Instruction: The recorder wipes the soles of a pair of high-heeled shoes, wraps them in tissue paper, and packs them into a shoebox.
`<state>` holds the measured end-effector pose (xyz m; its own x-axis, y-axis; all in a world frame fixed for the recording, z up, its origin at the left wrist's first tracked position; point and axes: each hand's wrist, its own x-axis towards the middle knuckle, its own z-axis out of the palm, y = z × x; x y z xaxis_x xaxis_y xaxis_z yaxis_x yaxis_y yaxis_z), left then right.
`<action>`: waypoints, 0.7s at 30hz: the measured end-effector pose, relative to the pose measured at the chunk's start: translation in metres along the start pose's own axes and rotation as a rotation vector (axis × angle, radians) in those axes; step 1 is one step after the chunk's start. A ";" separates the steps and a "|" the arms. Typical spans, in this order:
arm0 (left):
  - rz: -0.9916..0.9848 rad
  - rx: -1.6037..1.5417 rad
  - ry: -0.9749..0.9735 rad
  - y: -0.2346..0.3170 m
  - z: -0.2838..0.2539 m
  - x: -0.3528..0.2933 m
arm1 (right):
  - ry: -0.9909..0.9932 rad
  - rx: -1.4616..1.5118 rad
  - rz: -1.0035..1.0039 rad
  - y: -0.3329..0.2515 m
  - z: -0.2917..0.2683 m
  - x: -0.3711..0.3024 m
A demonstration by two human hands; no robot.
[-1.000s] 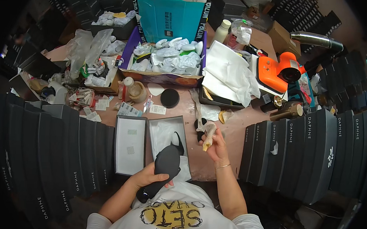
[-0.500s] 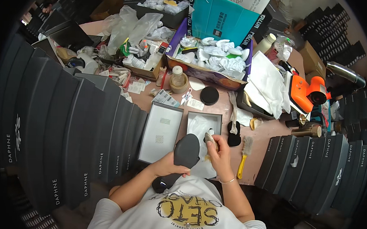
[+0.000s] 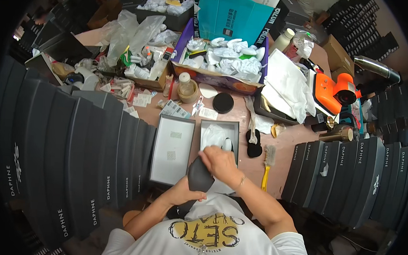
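Observation:
A dark shoe (image 3: 200, 177), its smooth sole toward me, is held before my chest. Wrapped round its lower part is my left hand (image 3: 180, 192), with the thumb across the near end. My right hand (image 3: 221, 163) is closed against the shoe's upper end, knuckles up; whatever is in its fingers is hidden. Just beyond the hands lies a grey shoebox (image 3: 237, 135) with white tissue paper (image 3: 213, 135) and a partly visible dark-and-white item inside. Beside it, to the left, rests the box lid (image 3: 172, 143), its pale inside facing up.
Stacked dark shoeboxes wall in the left (image 3: 78, 153) and right (image 3: 335, 176) sides. A yellow-handled brush (image 3: 266, 170) lies right of the open box. Behind are a round black tin (image 3: 223, 102), a bottle (image 3: 186, 86), a purple carton (image 3: 218, 77) of crumpled paper and an orange device (image 3: 328, 92).
My right hand has moved left onto the shoe's upper end; the small greyish-tan piece it held is now hidden. The shoe has tilted, showing its sole more narrowly. The whole view has shifted slightly.

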<state>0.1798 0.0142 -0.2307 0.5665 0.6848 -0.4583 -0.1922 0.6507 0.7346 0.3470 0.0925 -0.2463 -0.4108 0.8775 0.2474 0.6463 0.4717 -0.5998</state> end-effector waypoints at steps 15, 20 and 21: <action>0.087 -0.038 0.038 0.022 -0.026 0.010 | -0.130 1.385 0.619 0.060 0.010 0.035; 0.145 -0.212 0.349 0.032 -0.058 0.017 | -0.132 2.163 0.729 0.063 0.001 0.035; 0.203 -0.258 0.419 0.032 -0.060 0.020 | -0.101 2.111 0.775 0.060 0.002 0.037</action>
<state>0.1368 0.0679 -0.2466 0.1386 0.8433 -0.5192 -0.4858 0.5148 0.7064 0.3689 0.1530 -0.2750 -0.5619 0.7508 -0.3472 -0.7189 -0.6508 -0.2440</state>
